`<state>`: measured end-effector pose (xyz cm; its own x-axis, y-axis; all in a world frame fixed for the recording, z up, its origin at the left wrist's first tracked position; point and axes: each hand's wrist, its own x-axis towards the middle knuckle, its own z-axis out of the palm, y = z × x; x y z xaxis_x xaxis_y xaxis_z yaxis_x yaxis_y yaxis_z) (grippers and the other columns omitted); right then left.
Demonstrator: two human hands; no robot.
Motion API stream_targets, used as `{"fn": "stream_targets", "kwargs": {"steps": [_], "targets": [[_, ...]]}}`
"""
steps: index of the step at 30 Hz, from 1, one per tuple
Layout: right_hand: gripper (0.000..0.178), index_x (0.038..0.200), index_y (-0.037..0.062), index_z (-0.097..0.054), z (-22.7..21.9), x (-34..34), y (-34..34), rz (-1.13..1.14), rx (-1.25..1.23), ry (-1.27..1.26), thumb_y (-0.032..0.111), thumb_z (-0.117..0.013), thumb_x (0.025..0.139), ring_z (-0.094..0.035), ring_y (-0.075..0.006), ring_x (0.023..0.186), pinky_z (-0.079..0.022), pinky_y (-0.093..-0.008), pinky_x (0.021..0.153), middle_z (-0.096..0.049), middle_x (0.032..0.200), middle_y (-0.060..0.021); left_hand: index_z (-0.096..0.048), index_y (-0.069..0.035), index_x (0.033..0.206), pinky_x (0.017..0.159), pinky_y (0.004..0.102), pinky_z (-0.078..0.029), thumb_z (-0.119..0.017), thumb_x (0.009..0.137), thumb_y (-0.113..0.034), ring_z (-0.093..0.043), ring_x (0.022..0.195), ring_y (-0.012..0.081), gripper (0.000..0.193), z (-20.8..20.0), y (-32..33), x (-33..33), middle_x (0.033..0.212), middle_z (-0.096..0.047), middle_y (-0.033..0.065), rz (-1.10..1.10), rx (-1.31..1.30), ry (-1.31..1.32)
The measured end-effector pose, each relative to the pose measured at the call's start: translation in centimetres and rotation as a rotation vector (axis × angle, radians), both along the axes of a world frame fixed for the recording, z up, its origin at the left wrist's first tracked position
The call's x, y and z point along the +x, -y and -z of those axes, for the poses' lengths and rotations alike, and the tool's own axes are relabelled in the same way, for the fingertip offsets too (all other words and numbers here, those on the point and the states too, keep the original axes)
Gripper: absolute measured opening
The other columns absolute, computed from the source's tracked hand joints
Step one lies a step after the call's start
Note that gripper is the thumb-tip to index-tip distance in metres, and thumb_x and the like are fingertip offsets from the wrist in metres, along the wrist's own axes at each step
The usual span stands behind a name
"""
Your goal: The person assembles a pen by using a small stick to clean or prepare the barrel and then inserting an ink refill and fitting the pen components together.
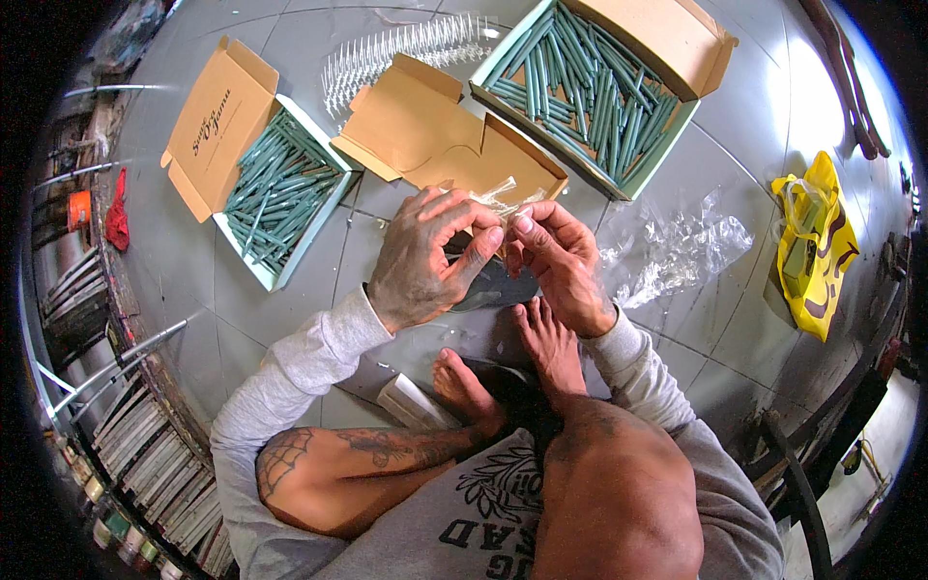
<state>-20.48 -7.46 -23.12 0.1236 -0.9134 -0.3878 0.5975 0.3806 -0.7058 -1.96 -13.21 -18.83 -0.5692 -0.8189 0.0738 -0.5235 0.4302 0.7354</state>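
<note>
My left hand (pixel 430 253) and my right hand (pixel 564 259) meet in the middle of the view, with thumbs and fingers pinched close together. Between and just beyond their fingertips shows a piece of clear plastic (pixel 501 193), perhaps a small bag; its exact shape is partly hidden by the fingers. Below the hands sits a dark rounded object (pixel 493 288), mostly covered. Just past my fingers lies an open brown cardboard box (pixel 416 121), its inside partly hidden.
Two open boxes full of slim dark-green sticks stand far left (pixel 266 268) and far right (pixel 646 179). Clear spiked pieces (pixel 406 58) lie at the back. Crumpled clear plastic (pixel 677 251) and a yellow bag (pixel 822 242) rest to the right, a rack (pixel 155 445) stands left.
</note>
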Motion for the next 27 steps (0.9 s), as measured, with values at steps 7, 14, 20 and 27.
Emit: {"fn": "stream_targets", "kwargs": {"steps": [7, 14, 20, 27], "targets": [[0.016, 0.103, 0.003, -0.062, -0.2, -1.0, -0.1, -0.223, -0.1, -0.123, 0.015, -0.069, 0.096, -0.061, -0.0105, 0.076, -0.05, -0.0271, 0.066, -0.066, 0.088, -0.0027, -0.062, -0.007, 0.091, 0.086, 0.0453, -0.044, -0.059, 0.096, -0.031, -0.061, 0.09, 0.0315, 0.024, -0.2, -0.3, 0.4, 0.088, -0.065, 0.009, 0.136, 0.109, 0.001], [0.021, 0.101, -0.001, -0.064, -0.9, -3.3, -0.5, -0.575, -0.606, -0.707, 0.014, -0.071, 0.088, -0.065, -0.0232, 0.083, -0.051, -0.0347, 0.073, -0.067, 0.09, -0.0118, -0.062, -0.006, 0.098, 0.093, 0.0546, -0.042, -0.063, 0.086, -0.028, -0.059, 0.103, 0.04, 0.025, 0.0, -1.4, 2.5, 0.106, -0.063, 0.0171, 0.402, -0.068, 0.138], [0.035, 0.107, 0.0018, -0.063, -1.9, -2.8, -1.1, -0.874, -0.802, -0.538, 0.02, -0.066, 0.077, -0.062, -0.0356, 0.1, -0.049, -0.042, 0.089, -0.063, 0.106, -0.0198, -0.064, -0.004, 0.11, 0.103, 0.0595, -0.04, -0.065, 0.085, -0.03, -0.058, 0.114, 0.0447, 0.037, -0.1, -4.9, 4.2, 0.121, -0.063, 0.0216, 0.476, 0.083, 0.06], [0.03, 0.101, 0.0041, -0.066, -2.2, -1.4, -2.4, -0.899, -0.75, -0.539, 0.029, -0.062, 0.087, -0.061, -0.0324, 0.087, -0.048, -0.0411, 0.079, -0.064, 0.094, -0.0172, -0.058, -0.007, 0.087, 0.076, 0.0481, -0.041, -0.064, 0.085, -0.019, -0.053, 0.086, 0.0349, 0.014, -1.9, -3.6, 3.8, 0.091, -0.056, 0.0127, 0.522, 0.279, -0.002]]}}
